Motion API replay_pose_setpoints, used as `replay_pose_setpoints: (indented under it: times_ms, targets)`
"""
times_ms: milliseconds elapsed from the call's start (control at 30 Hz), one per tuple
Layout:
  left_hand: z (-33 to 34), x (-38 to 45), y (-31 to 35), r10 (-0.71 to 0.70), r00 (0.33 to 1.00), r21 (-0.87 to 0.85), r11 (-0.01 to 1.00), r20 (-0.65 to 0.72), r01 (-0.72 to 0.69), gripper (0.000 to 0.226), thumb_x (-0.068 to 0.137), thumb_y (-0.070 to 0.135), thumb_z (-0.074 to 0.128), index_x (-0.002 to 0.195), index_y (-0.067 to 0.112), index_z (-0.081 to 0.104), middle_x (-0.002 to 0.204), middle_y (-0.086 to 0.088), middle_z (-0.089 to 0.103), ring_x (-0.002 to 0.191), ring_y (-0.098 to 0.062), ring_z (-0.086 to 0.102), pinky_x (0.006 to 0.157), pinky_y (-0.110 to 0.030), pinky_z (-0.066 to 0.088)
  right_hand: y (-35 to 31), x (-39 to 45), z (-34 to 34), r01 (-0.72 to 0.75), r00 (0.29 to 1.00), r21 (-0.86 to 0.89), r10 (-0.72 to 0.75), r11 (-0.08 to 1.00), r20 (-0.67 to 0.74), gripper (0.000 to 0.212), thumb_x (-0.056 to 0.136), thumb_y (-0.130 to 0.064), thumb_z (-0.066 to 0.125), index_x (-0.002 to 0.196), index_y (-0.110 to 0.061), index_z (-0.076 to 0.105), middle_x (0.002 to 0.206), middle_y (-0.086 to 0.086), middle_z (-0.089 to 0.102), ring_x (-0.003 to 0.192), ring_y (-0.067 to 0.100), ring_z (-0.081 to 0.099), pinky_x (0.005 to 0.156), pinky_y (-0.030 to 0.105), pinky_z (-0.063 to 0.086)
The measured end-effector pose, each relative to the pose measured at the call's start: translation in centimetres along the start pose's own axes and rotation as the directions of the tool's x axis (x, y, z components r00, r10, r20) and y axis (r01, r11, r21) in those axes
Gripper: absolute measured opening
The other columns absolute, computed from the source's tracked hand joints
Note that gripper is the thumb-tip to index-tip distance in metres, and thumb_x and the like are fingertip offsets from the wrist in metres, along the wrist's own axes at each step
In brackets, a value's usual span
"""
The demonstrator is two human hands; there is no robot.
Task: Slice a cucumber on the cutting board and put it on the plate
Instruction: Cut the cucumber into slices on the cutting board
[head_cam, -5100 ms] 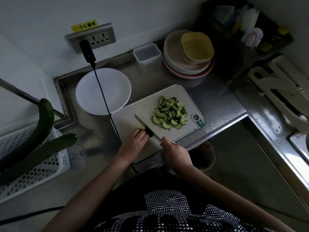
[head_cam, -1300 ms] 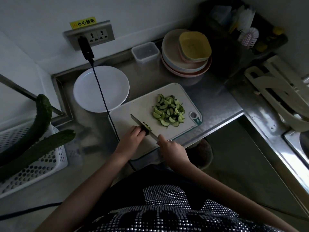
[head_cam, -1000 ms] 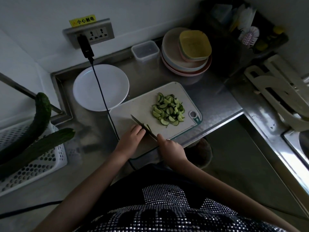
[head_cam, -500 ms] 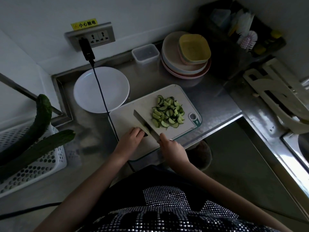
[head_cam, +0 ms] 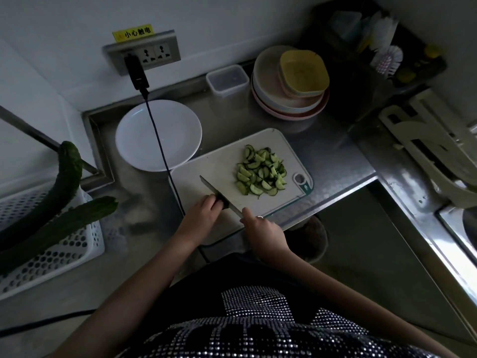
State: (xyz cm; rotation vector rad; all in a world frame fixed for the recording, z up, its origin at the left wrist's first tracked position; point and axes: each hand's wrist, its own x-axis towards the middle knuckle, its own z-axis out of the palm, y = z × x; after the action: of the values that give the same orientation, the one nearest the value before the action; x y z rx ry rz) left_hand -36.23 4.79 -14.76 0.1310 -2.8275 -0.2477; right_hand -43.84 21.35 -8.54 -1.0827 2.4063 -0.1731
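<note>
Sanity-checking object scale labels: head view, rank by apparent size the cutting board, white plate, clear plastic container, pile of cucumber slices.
1. cutting board, partly hidden by the hands
2. white plate
3. pile of cucumber slices
4. clear plastic container

The last two look close; the container sits farther back, so that order is unsure.

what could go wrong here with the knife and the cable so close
1. The left hand holds the last dark cucumber end right against the knife blade, so its fingertips could get nicked; the piece is mostly hidden.
2. The black cable crosses the plate and runs along the board edge, so moving the slices over could snag it.
3. The board overhangs the counter's front edge and might tip.
</note>
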Motion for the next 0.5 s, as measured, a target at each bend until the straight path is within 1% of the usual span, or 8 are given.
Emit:
replay_pose_setpoints:
  times_ms: [100, 167, 233, 267, 333, 433, 467, 500]
  targets:
    - [-0.4, 0.0, 0.2, -0.012, 1.0, 0.008, 1.0, 0.026, 0.012, 0.028, 0.071, 0.009, 0.041, 0.098, 0.009, 0.047, 0.091, -0.014, 0.055, 0.071, -0.032, 0.06, 0.052, -0.032, 0.05, -0.1, 0.3, 0.1, -0.033, 0.999, -0.05, 0.035, 0.998, 0.039, 0.021, 0.096, -0.011, 0.04, 0.116, -0.014, 0.033, 0.1, 0.012, 0.065, 0.089, 0.035, 0.065, 0.059, 0.038, 0.04]
    - [-0.7, 0.0, 0.2, -0.02, 0.998, -0.014, 1.0, 0.051, 0.021, 0.033, 0.067, 0.003, 0.052, 0.099, 0.008, 0.046, 0.093, -0.016, 0.056, 0.071, -0.034, 0.061, 0.052, -0.033, 0.052, -0.1, 0.3, 0.2, -0.045, 0.998, -0.058, 0.047, 0.997, 0.037, 0.023, 0.095, -0.008, 0.039, 0.116, -0.014, 0.033, 0.099, 0.012, 0.065, 0.088, 0.035, 0.065, 0.059, 0.037, 0.04]
    - [-0.8, 0.0, 0.3, -0.031, 0.997, -0.029, 0.999, 0.069, 0.033, 0.044, 0.06, -0.002, 0.067, 0.098, 0.008, 0.047, 0.092, -0.016, 0.058, 0.071, -0.034, 0.062, 0.05, -0.033, 0.051, 0.1, 0.1, 0.2, -0.048, 0.999, -0.054, 0.049, 0.997, 0.024, 0.022, 0.095, -0.009, 0.039, 0.115, -0.016, 0.033, 0.098, 0.011, 0.064, 0.087, 0.034, 0.065, 0.058, 0.037, 0.041]
    - [-0.9, 0.0, 0.3, -0.033, 0.997, -0.024, 0.999, 0.072, 0.035, 0.046, 0.058, -0.003, 0.071, 0.097, 0.008, 0.048, 0.092, -0.016, 0.058, 0.07, -0.033, 0.062, 0.05, -0.032, 0.05, 0.2, 0.1, 0.2, -0.048, 0.999, -0.049, 0.048, 0.998, 0.015, 0.022, 0.095, -0.009, 0.039, 0.115, -0.016, 0.032, 0.098, 0.01, 0.064, 0.086, 0.034, 0.065, 0.058, 0.037, 0.041]
    - [-0.8, 0.0, 0.4, -0.033, 0.998, -0.026, 0.999, 0.056, 0.034, 0.039, 0.062, -0.002, 0.07, 0.095, 0.008, 0.053, 0.092, -0.013, 0.057, 0.072, -0.03, 0.061, 0.049, -0.031, 0.048, 0.5, 0.2, 0.0, -0.072, 0.997, -0.038, 0.071, 0.997, -0.011, 0.023, 0.094, -0.008, 0.038, 0.115, -0.016, 0.032, 0.097, 0.011, 0.063, 0.086, 0.034, 0.065, 0.059, 0.037, 0.042]
    - [-0.6, 0.0, 0.3, -0.063, 0.997, -0.061, 0.996, 0.05, 0.066, 0.034, 0.058, -0.002, 0.08, 0.087, 0.006, 0.063, 0.091, -0.013, 0.06, 0.08, -0.025, 0.054, 0.051, -0.031, 0.049, 1.2, 0.8, -1.0, -0.187, 0.975, 0.089, 0.196, 0.978, -0.101, 0.013, 0.099, -0.017, 0.039, 0.11, -0.015, 0.032, 0.093, 0.016, 0.063, 0.085, 0.037, 0.063, 0.06, 0.038, 0.042]
    - [-0.5, 0.0, 0.2, -0.061, 0.997, -0.055, 0.997, 0.038, 0.063, 0.03, 0.061, 0.0, 0.078, 0.086, 0.006, 0.063, 0.09, -0.012, 0.06, 0.08, -0.024, 0.052, 0.051, -0.032, 0.049, 1.2, 0.9, -1.3, -0.198, 0.971, 0.118, 0.211, 0.973, -0.112, 0.012, 0.1, -0.022, 0.038, 0.108, -0.015, 0.032, 0.092, 0.017, 0.064, 0.085, 0.037, 0.063, 0.06, 0.038, 0.043]
    - [-0.5, -0.1, 0.1, -0.049, 0.998, -0.041, 0.998, 0.029, 0.05, 0.022, 0.067, 0.003, 0.072, 0.086, 0.006, 0.063, 0.09, -0.012, 0.06, 0.079, -0.024, 0.053, 0.05, -0.032, 0.049, 1.1, 0.9, -1.3, -0.186, 0.973, 0.125, 0.2, 0.975, -0.112, 0.013, 0.101, -0.026, 0.037, 0.106, -0.015, 0.033, 0.092, 0.017, 0.064, 0.084, 0.037, 0.063, 0.061, 0.038, 0.043]
